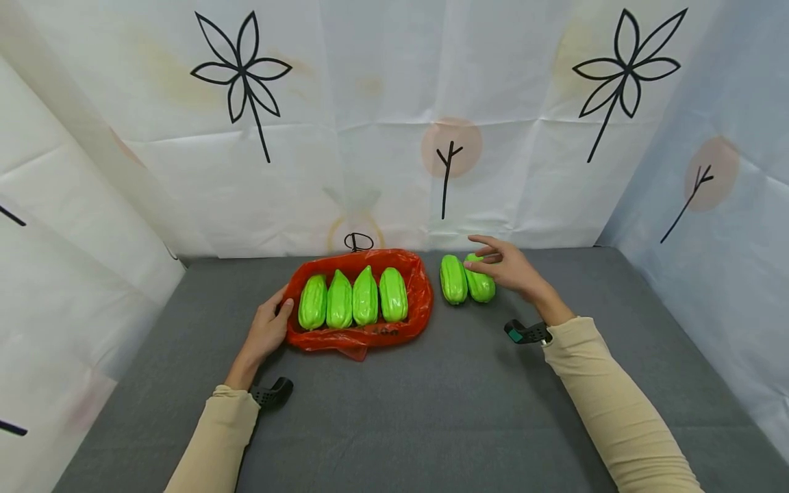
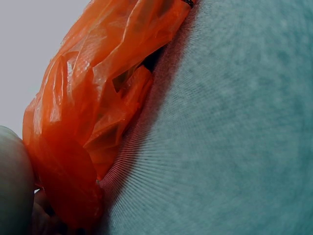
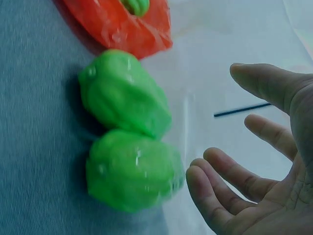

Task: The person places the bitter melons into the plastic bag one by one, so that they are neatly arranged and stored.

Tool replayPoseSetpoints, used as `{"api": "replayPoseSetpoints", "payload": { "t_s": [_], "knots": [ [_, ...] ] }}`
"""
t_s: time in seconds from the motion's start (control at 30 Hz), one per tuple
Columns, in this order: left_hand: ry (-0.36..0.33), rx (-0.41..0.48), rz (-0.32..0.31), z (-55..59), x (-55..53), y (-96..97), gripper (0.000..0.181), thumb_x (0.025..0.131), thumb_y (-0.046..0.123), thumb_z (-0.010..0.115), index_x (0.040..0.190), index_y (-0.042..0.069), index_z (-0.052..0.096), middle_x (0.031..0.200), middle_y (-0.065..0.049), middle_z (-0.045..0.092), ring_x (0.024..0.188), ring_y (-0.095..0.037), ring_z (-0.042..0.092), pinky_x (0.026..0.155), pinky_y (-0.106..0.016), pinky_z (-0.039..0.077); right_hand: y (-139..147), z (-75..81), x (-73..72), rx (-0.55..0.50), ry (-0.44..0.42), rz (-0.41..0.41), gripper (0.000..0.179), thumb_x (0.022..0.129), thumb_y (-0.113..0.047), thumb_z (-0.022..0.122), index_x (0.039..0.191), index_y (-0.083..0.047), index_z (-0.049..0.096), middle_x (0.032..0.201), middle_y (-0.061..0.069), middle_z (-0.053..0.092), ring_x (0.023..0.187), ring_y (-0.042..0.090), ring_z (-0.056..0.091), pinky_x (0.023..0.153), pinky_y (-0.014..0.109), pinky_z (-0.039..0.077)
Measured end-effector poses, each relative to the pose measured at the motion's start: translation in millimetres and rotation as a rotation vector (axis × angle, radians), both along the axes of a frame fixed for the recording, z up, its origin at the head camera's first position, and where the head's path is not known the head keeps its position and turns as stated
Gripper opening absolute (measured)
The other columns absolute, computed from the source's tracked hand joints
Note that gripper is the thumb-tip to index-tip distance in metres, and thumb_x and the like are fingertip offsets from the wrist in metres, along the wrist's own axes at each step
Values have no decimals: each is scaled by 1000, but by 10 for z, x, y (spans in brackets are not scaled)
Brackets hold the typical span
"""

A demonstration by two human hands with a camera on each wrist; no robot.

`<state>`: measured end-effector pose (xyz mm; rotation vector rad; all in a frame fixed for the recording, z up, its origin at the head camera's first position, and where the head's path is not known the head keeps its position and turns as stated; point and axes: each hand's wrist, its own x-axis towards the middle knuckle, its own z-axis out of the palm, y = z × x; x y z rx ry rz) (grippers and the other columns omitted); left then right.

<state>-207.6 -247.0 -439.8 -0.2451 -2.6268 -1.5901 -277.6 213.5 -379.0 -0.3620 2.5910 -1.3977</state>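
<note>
A red plastic bag (image 1: 360, 337), its rim rolled open, holds several shiny green ribbed fruits (image 1: 365, 296) side by side in a row. My left hand (image 1: 268, 324) grips the left edge of the bag, thumb on the near side; in the left wrist view the thumb (image 2: 13, 181) lies against the crumpled orange-red plastic (image 2: 68, 142). Two more green ribbed fruits (image 1: 453, 280) lie close together to the right of the bag. Over the outer one (image 1: 483, 287) hovers my right hand (image 1: 507, 267), fingers spread and holding nothing. The right wrist view shows its fingertips (image 3: 198, 178) beside that fruit (image 3: 134, 171).
A dark grey cloth (image 1: 419, 411) covers the table. White printed sheets hang behind it (image 1: 382, 82) and at both sides, close to the bag and fruits at the back edge. Black bands (image 1: 527, 333) sit on both wrists.
</note>
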Motion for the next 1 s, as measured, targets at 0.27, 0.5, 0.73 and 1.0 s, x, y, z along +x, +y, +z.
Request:
{"api": "replayPoseSetpoints", "payload": {
  "t_s": [0.27,0.5,0.73,1.0],
  "knots": [
    [26,-5,9,-294,-149,-140,52,111,18,41,159,1,30,158,-25,36,145,-40,33,115,-57,29,169,-76,-41,34,-12,8,70,101,-34,65,160,-11,35,153,32,35,138,51,35,105,67,36],
    [32,-9,16,-297,-159,-144,51,111,17,42,158,0,32,157,-25,37,145,-40,33,115,-57,28,213,-195,-76,65,-80,20,74,101,-36,65,161,-11,29,153,33,33,138,52,35,103,65,40],
    [37,-24,23,-299,-165,-134,51,111,16,42,157,-3,32,156,-27,37,145,-40,33,116,-57,27,242,-308,-119,72,-116,52,75,101,-37,64,162,-12,27,153,33,33,138,51,37,103,61,43],
    [34,-26,20,-304,-167,-138,51,111,16,41,157,-3,31,157,-27,36,146,-41,31,116,-57,26,234,-348,-118,62,-96,78,72,101,-30,66,161,-12,31,152,34,34,133,48,44,95,56,50]
  ]
}}
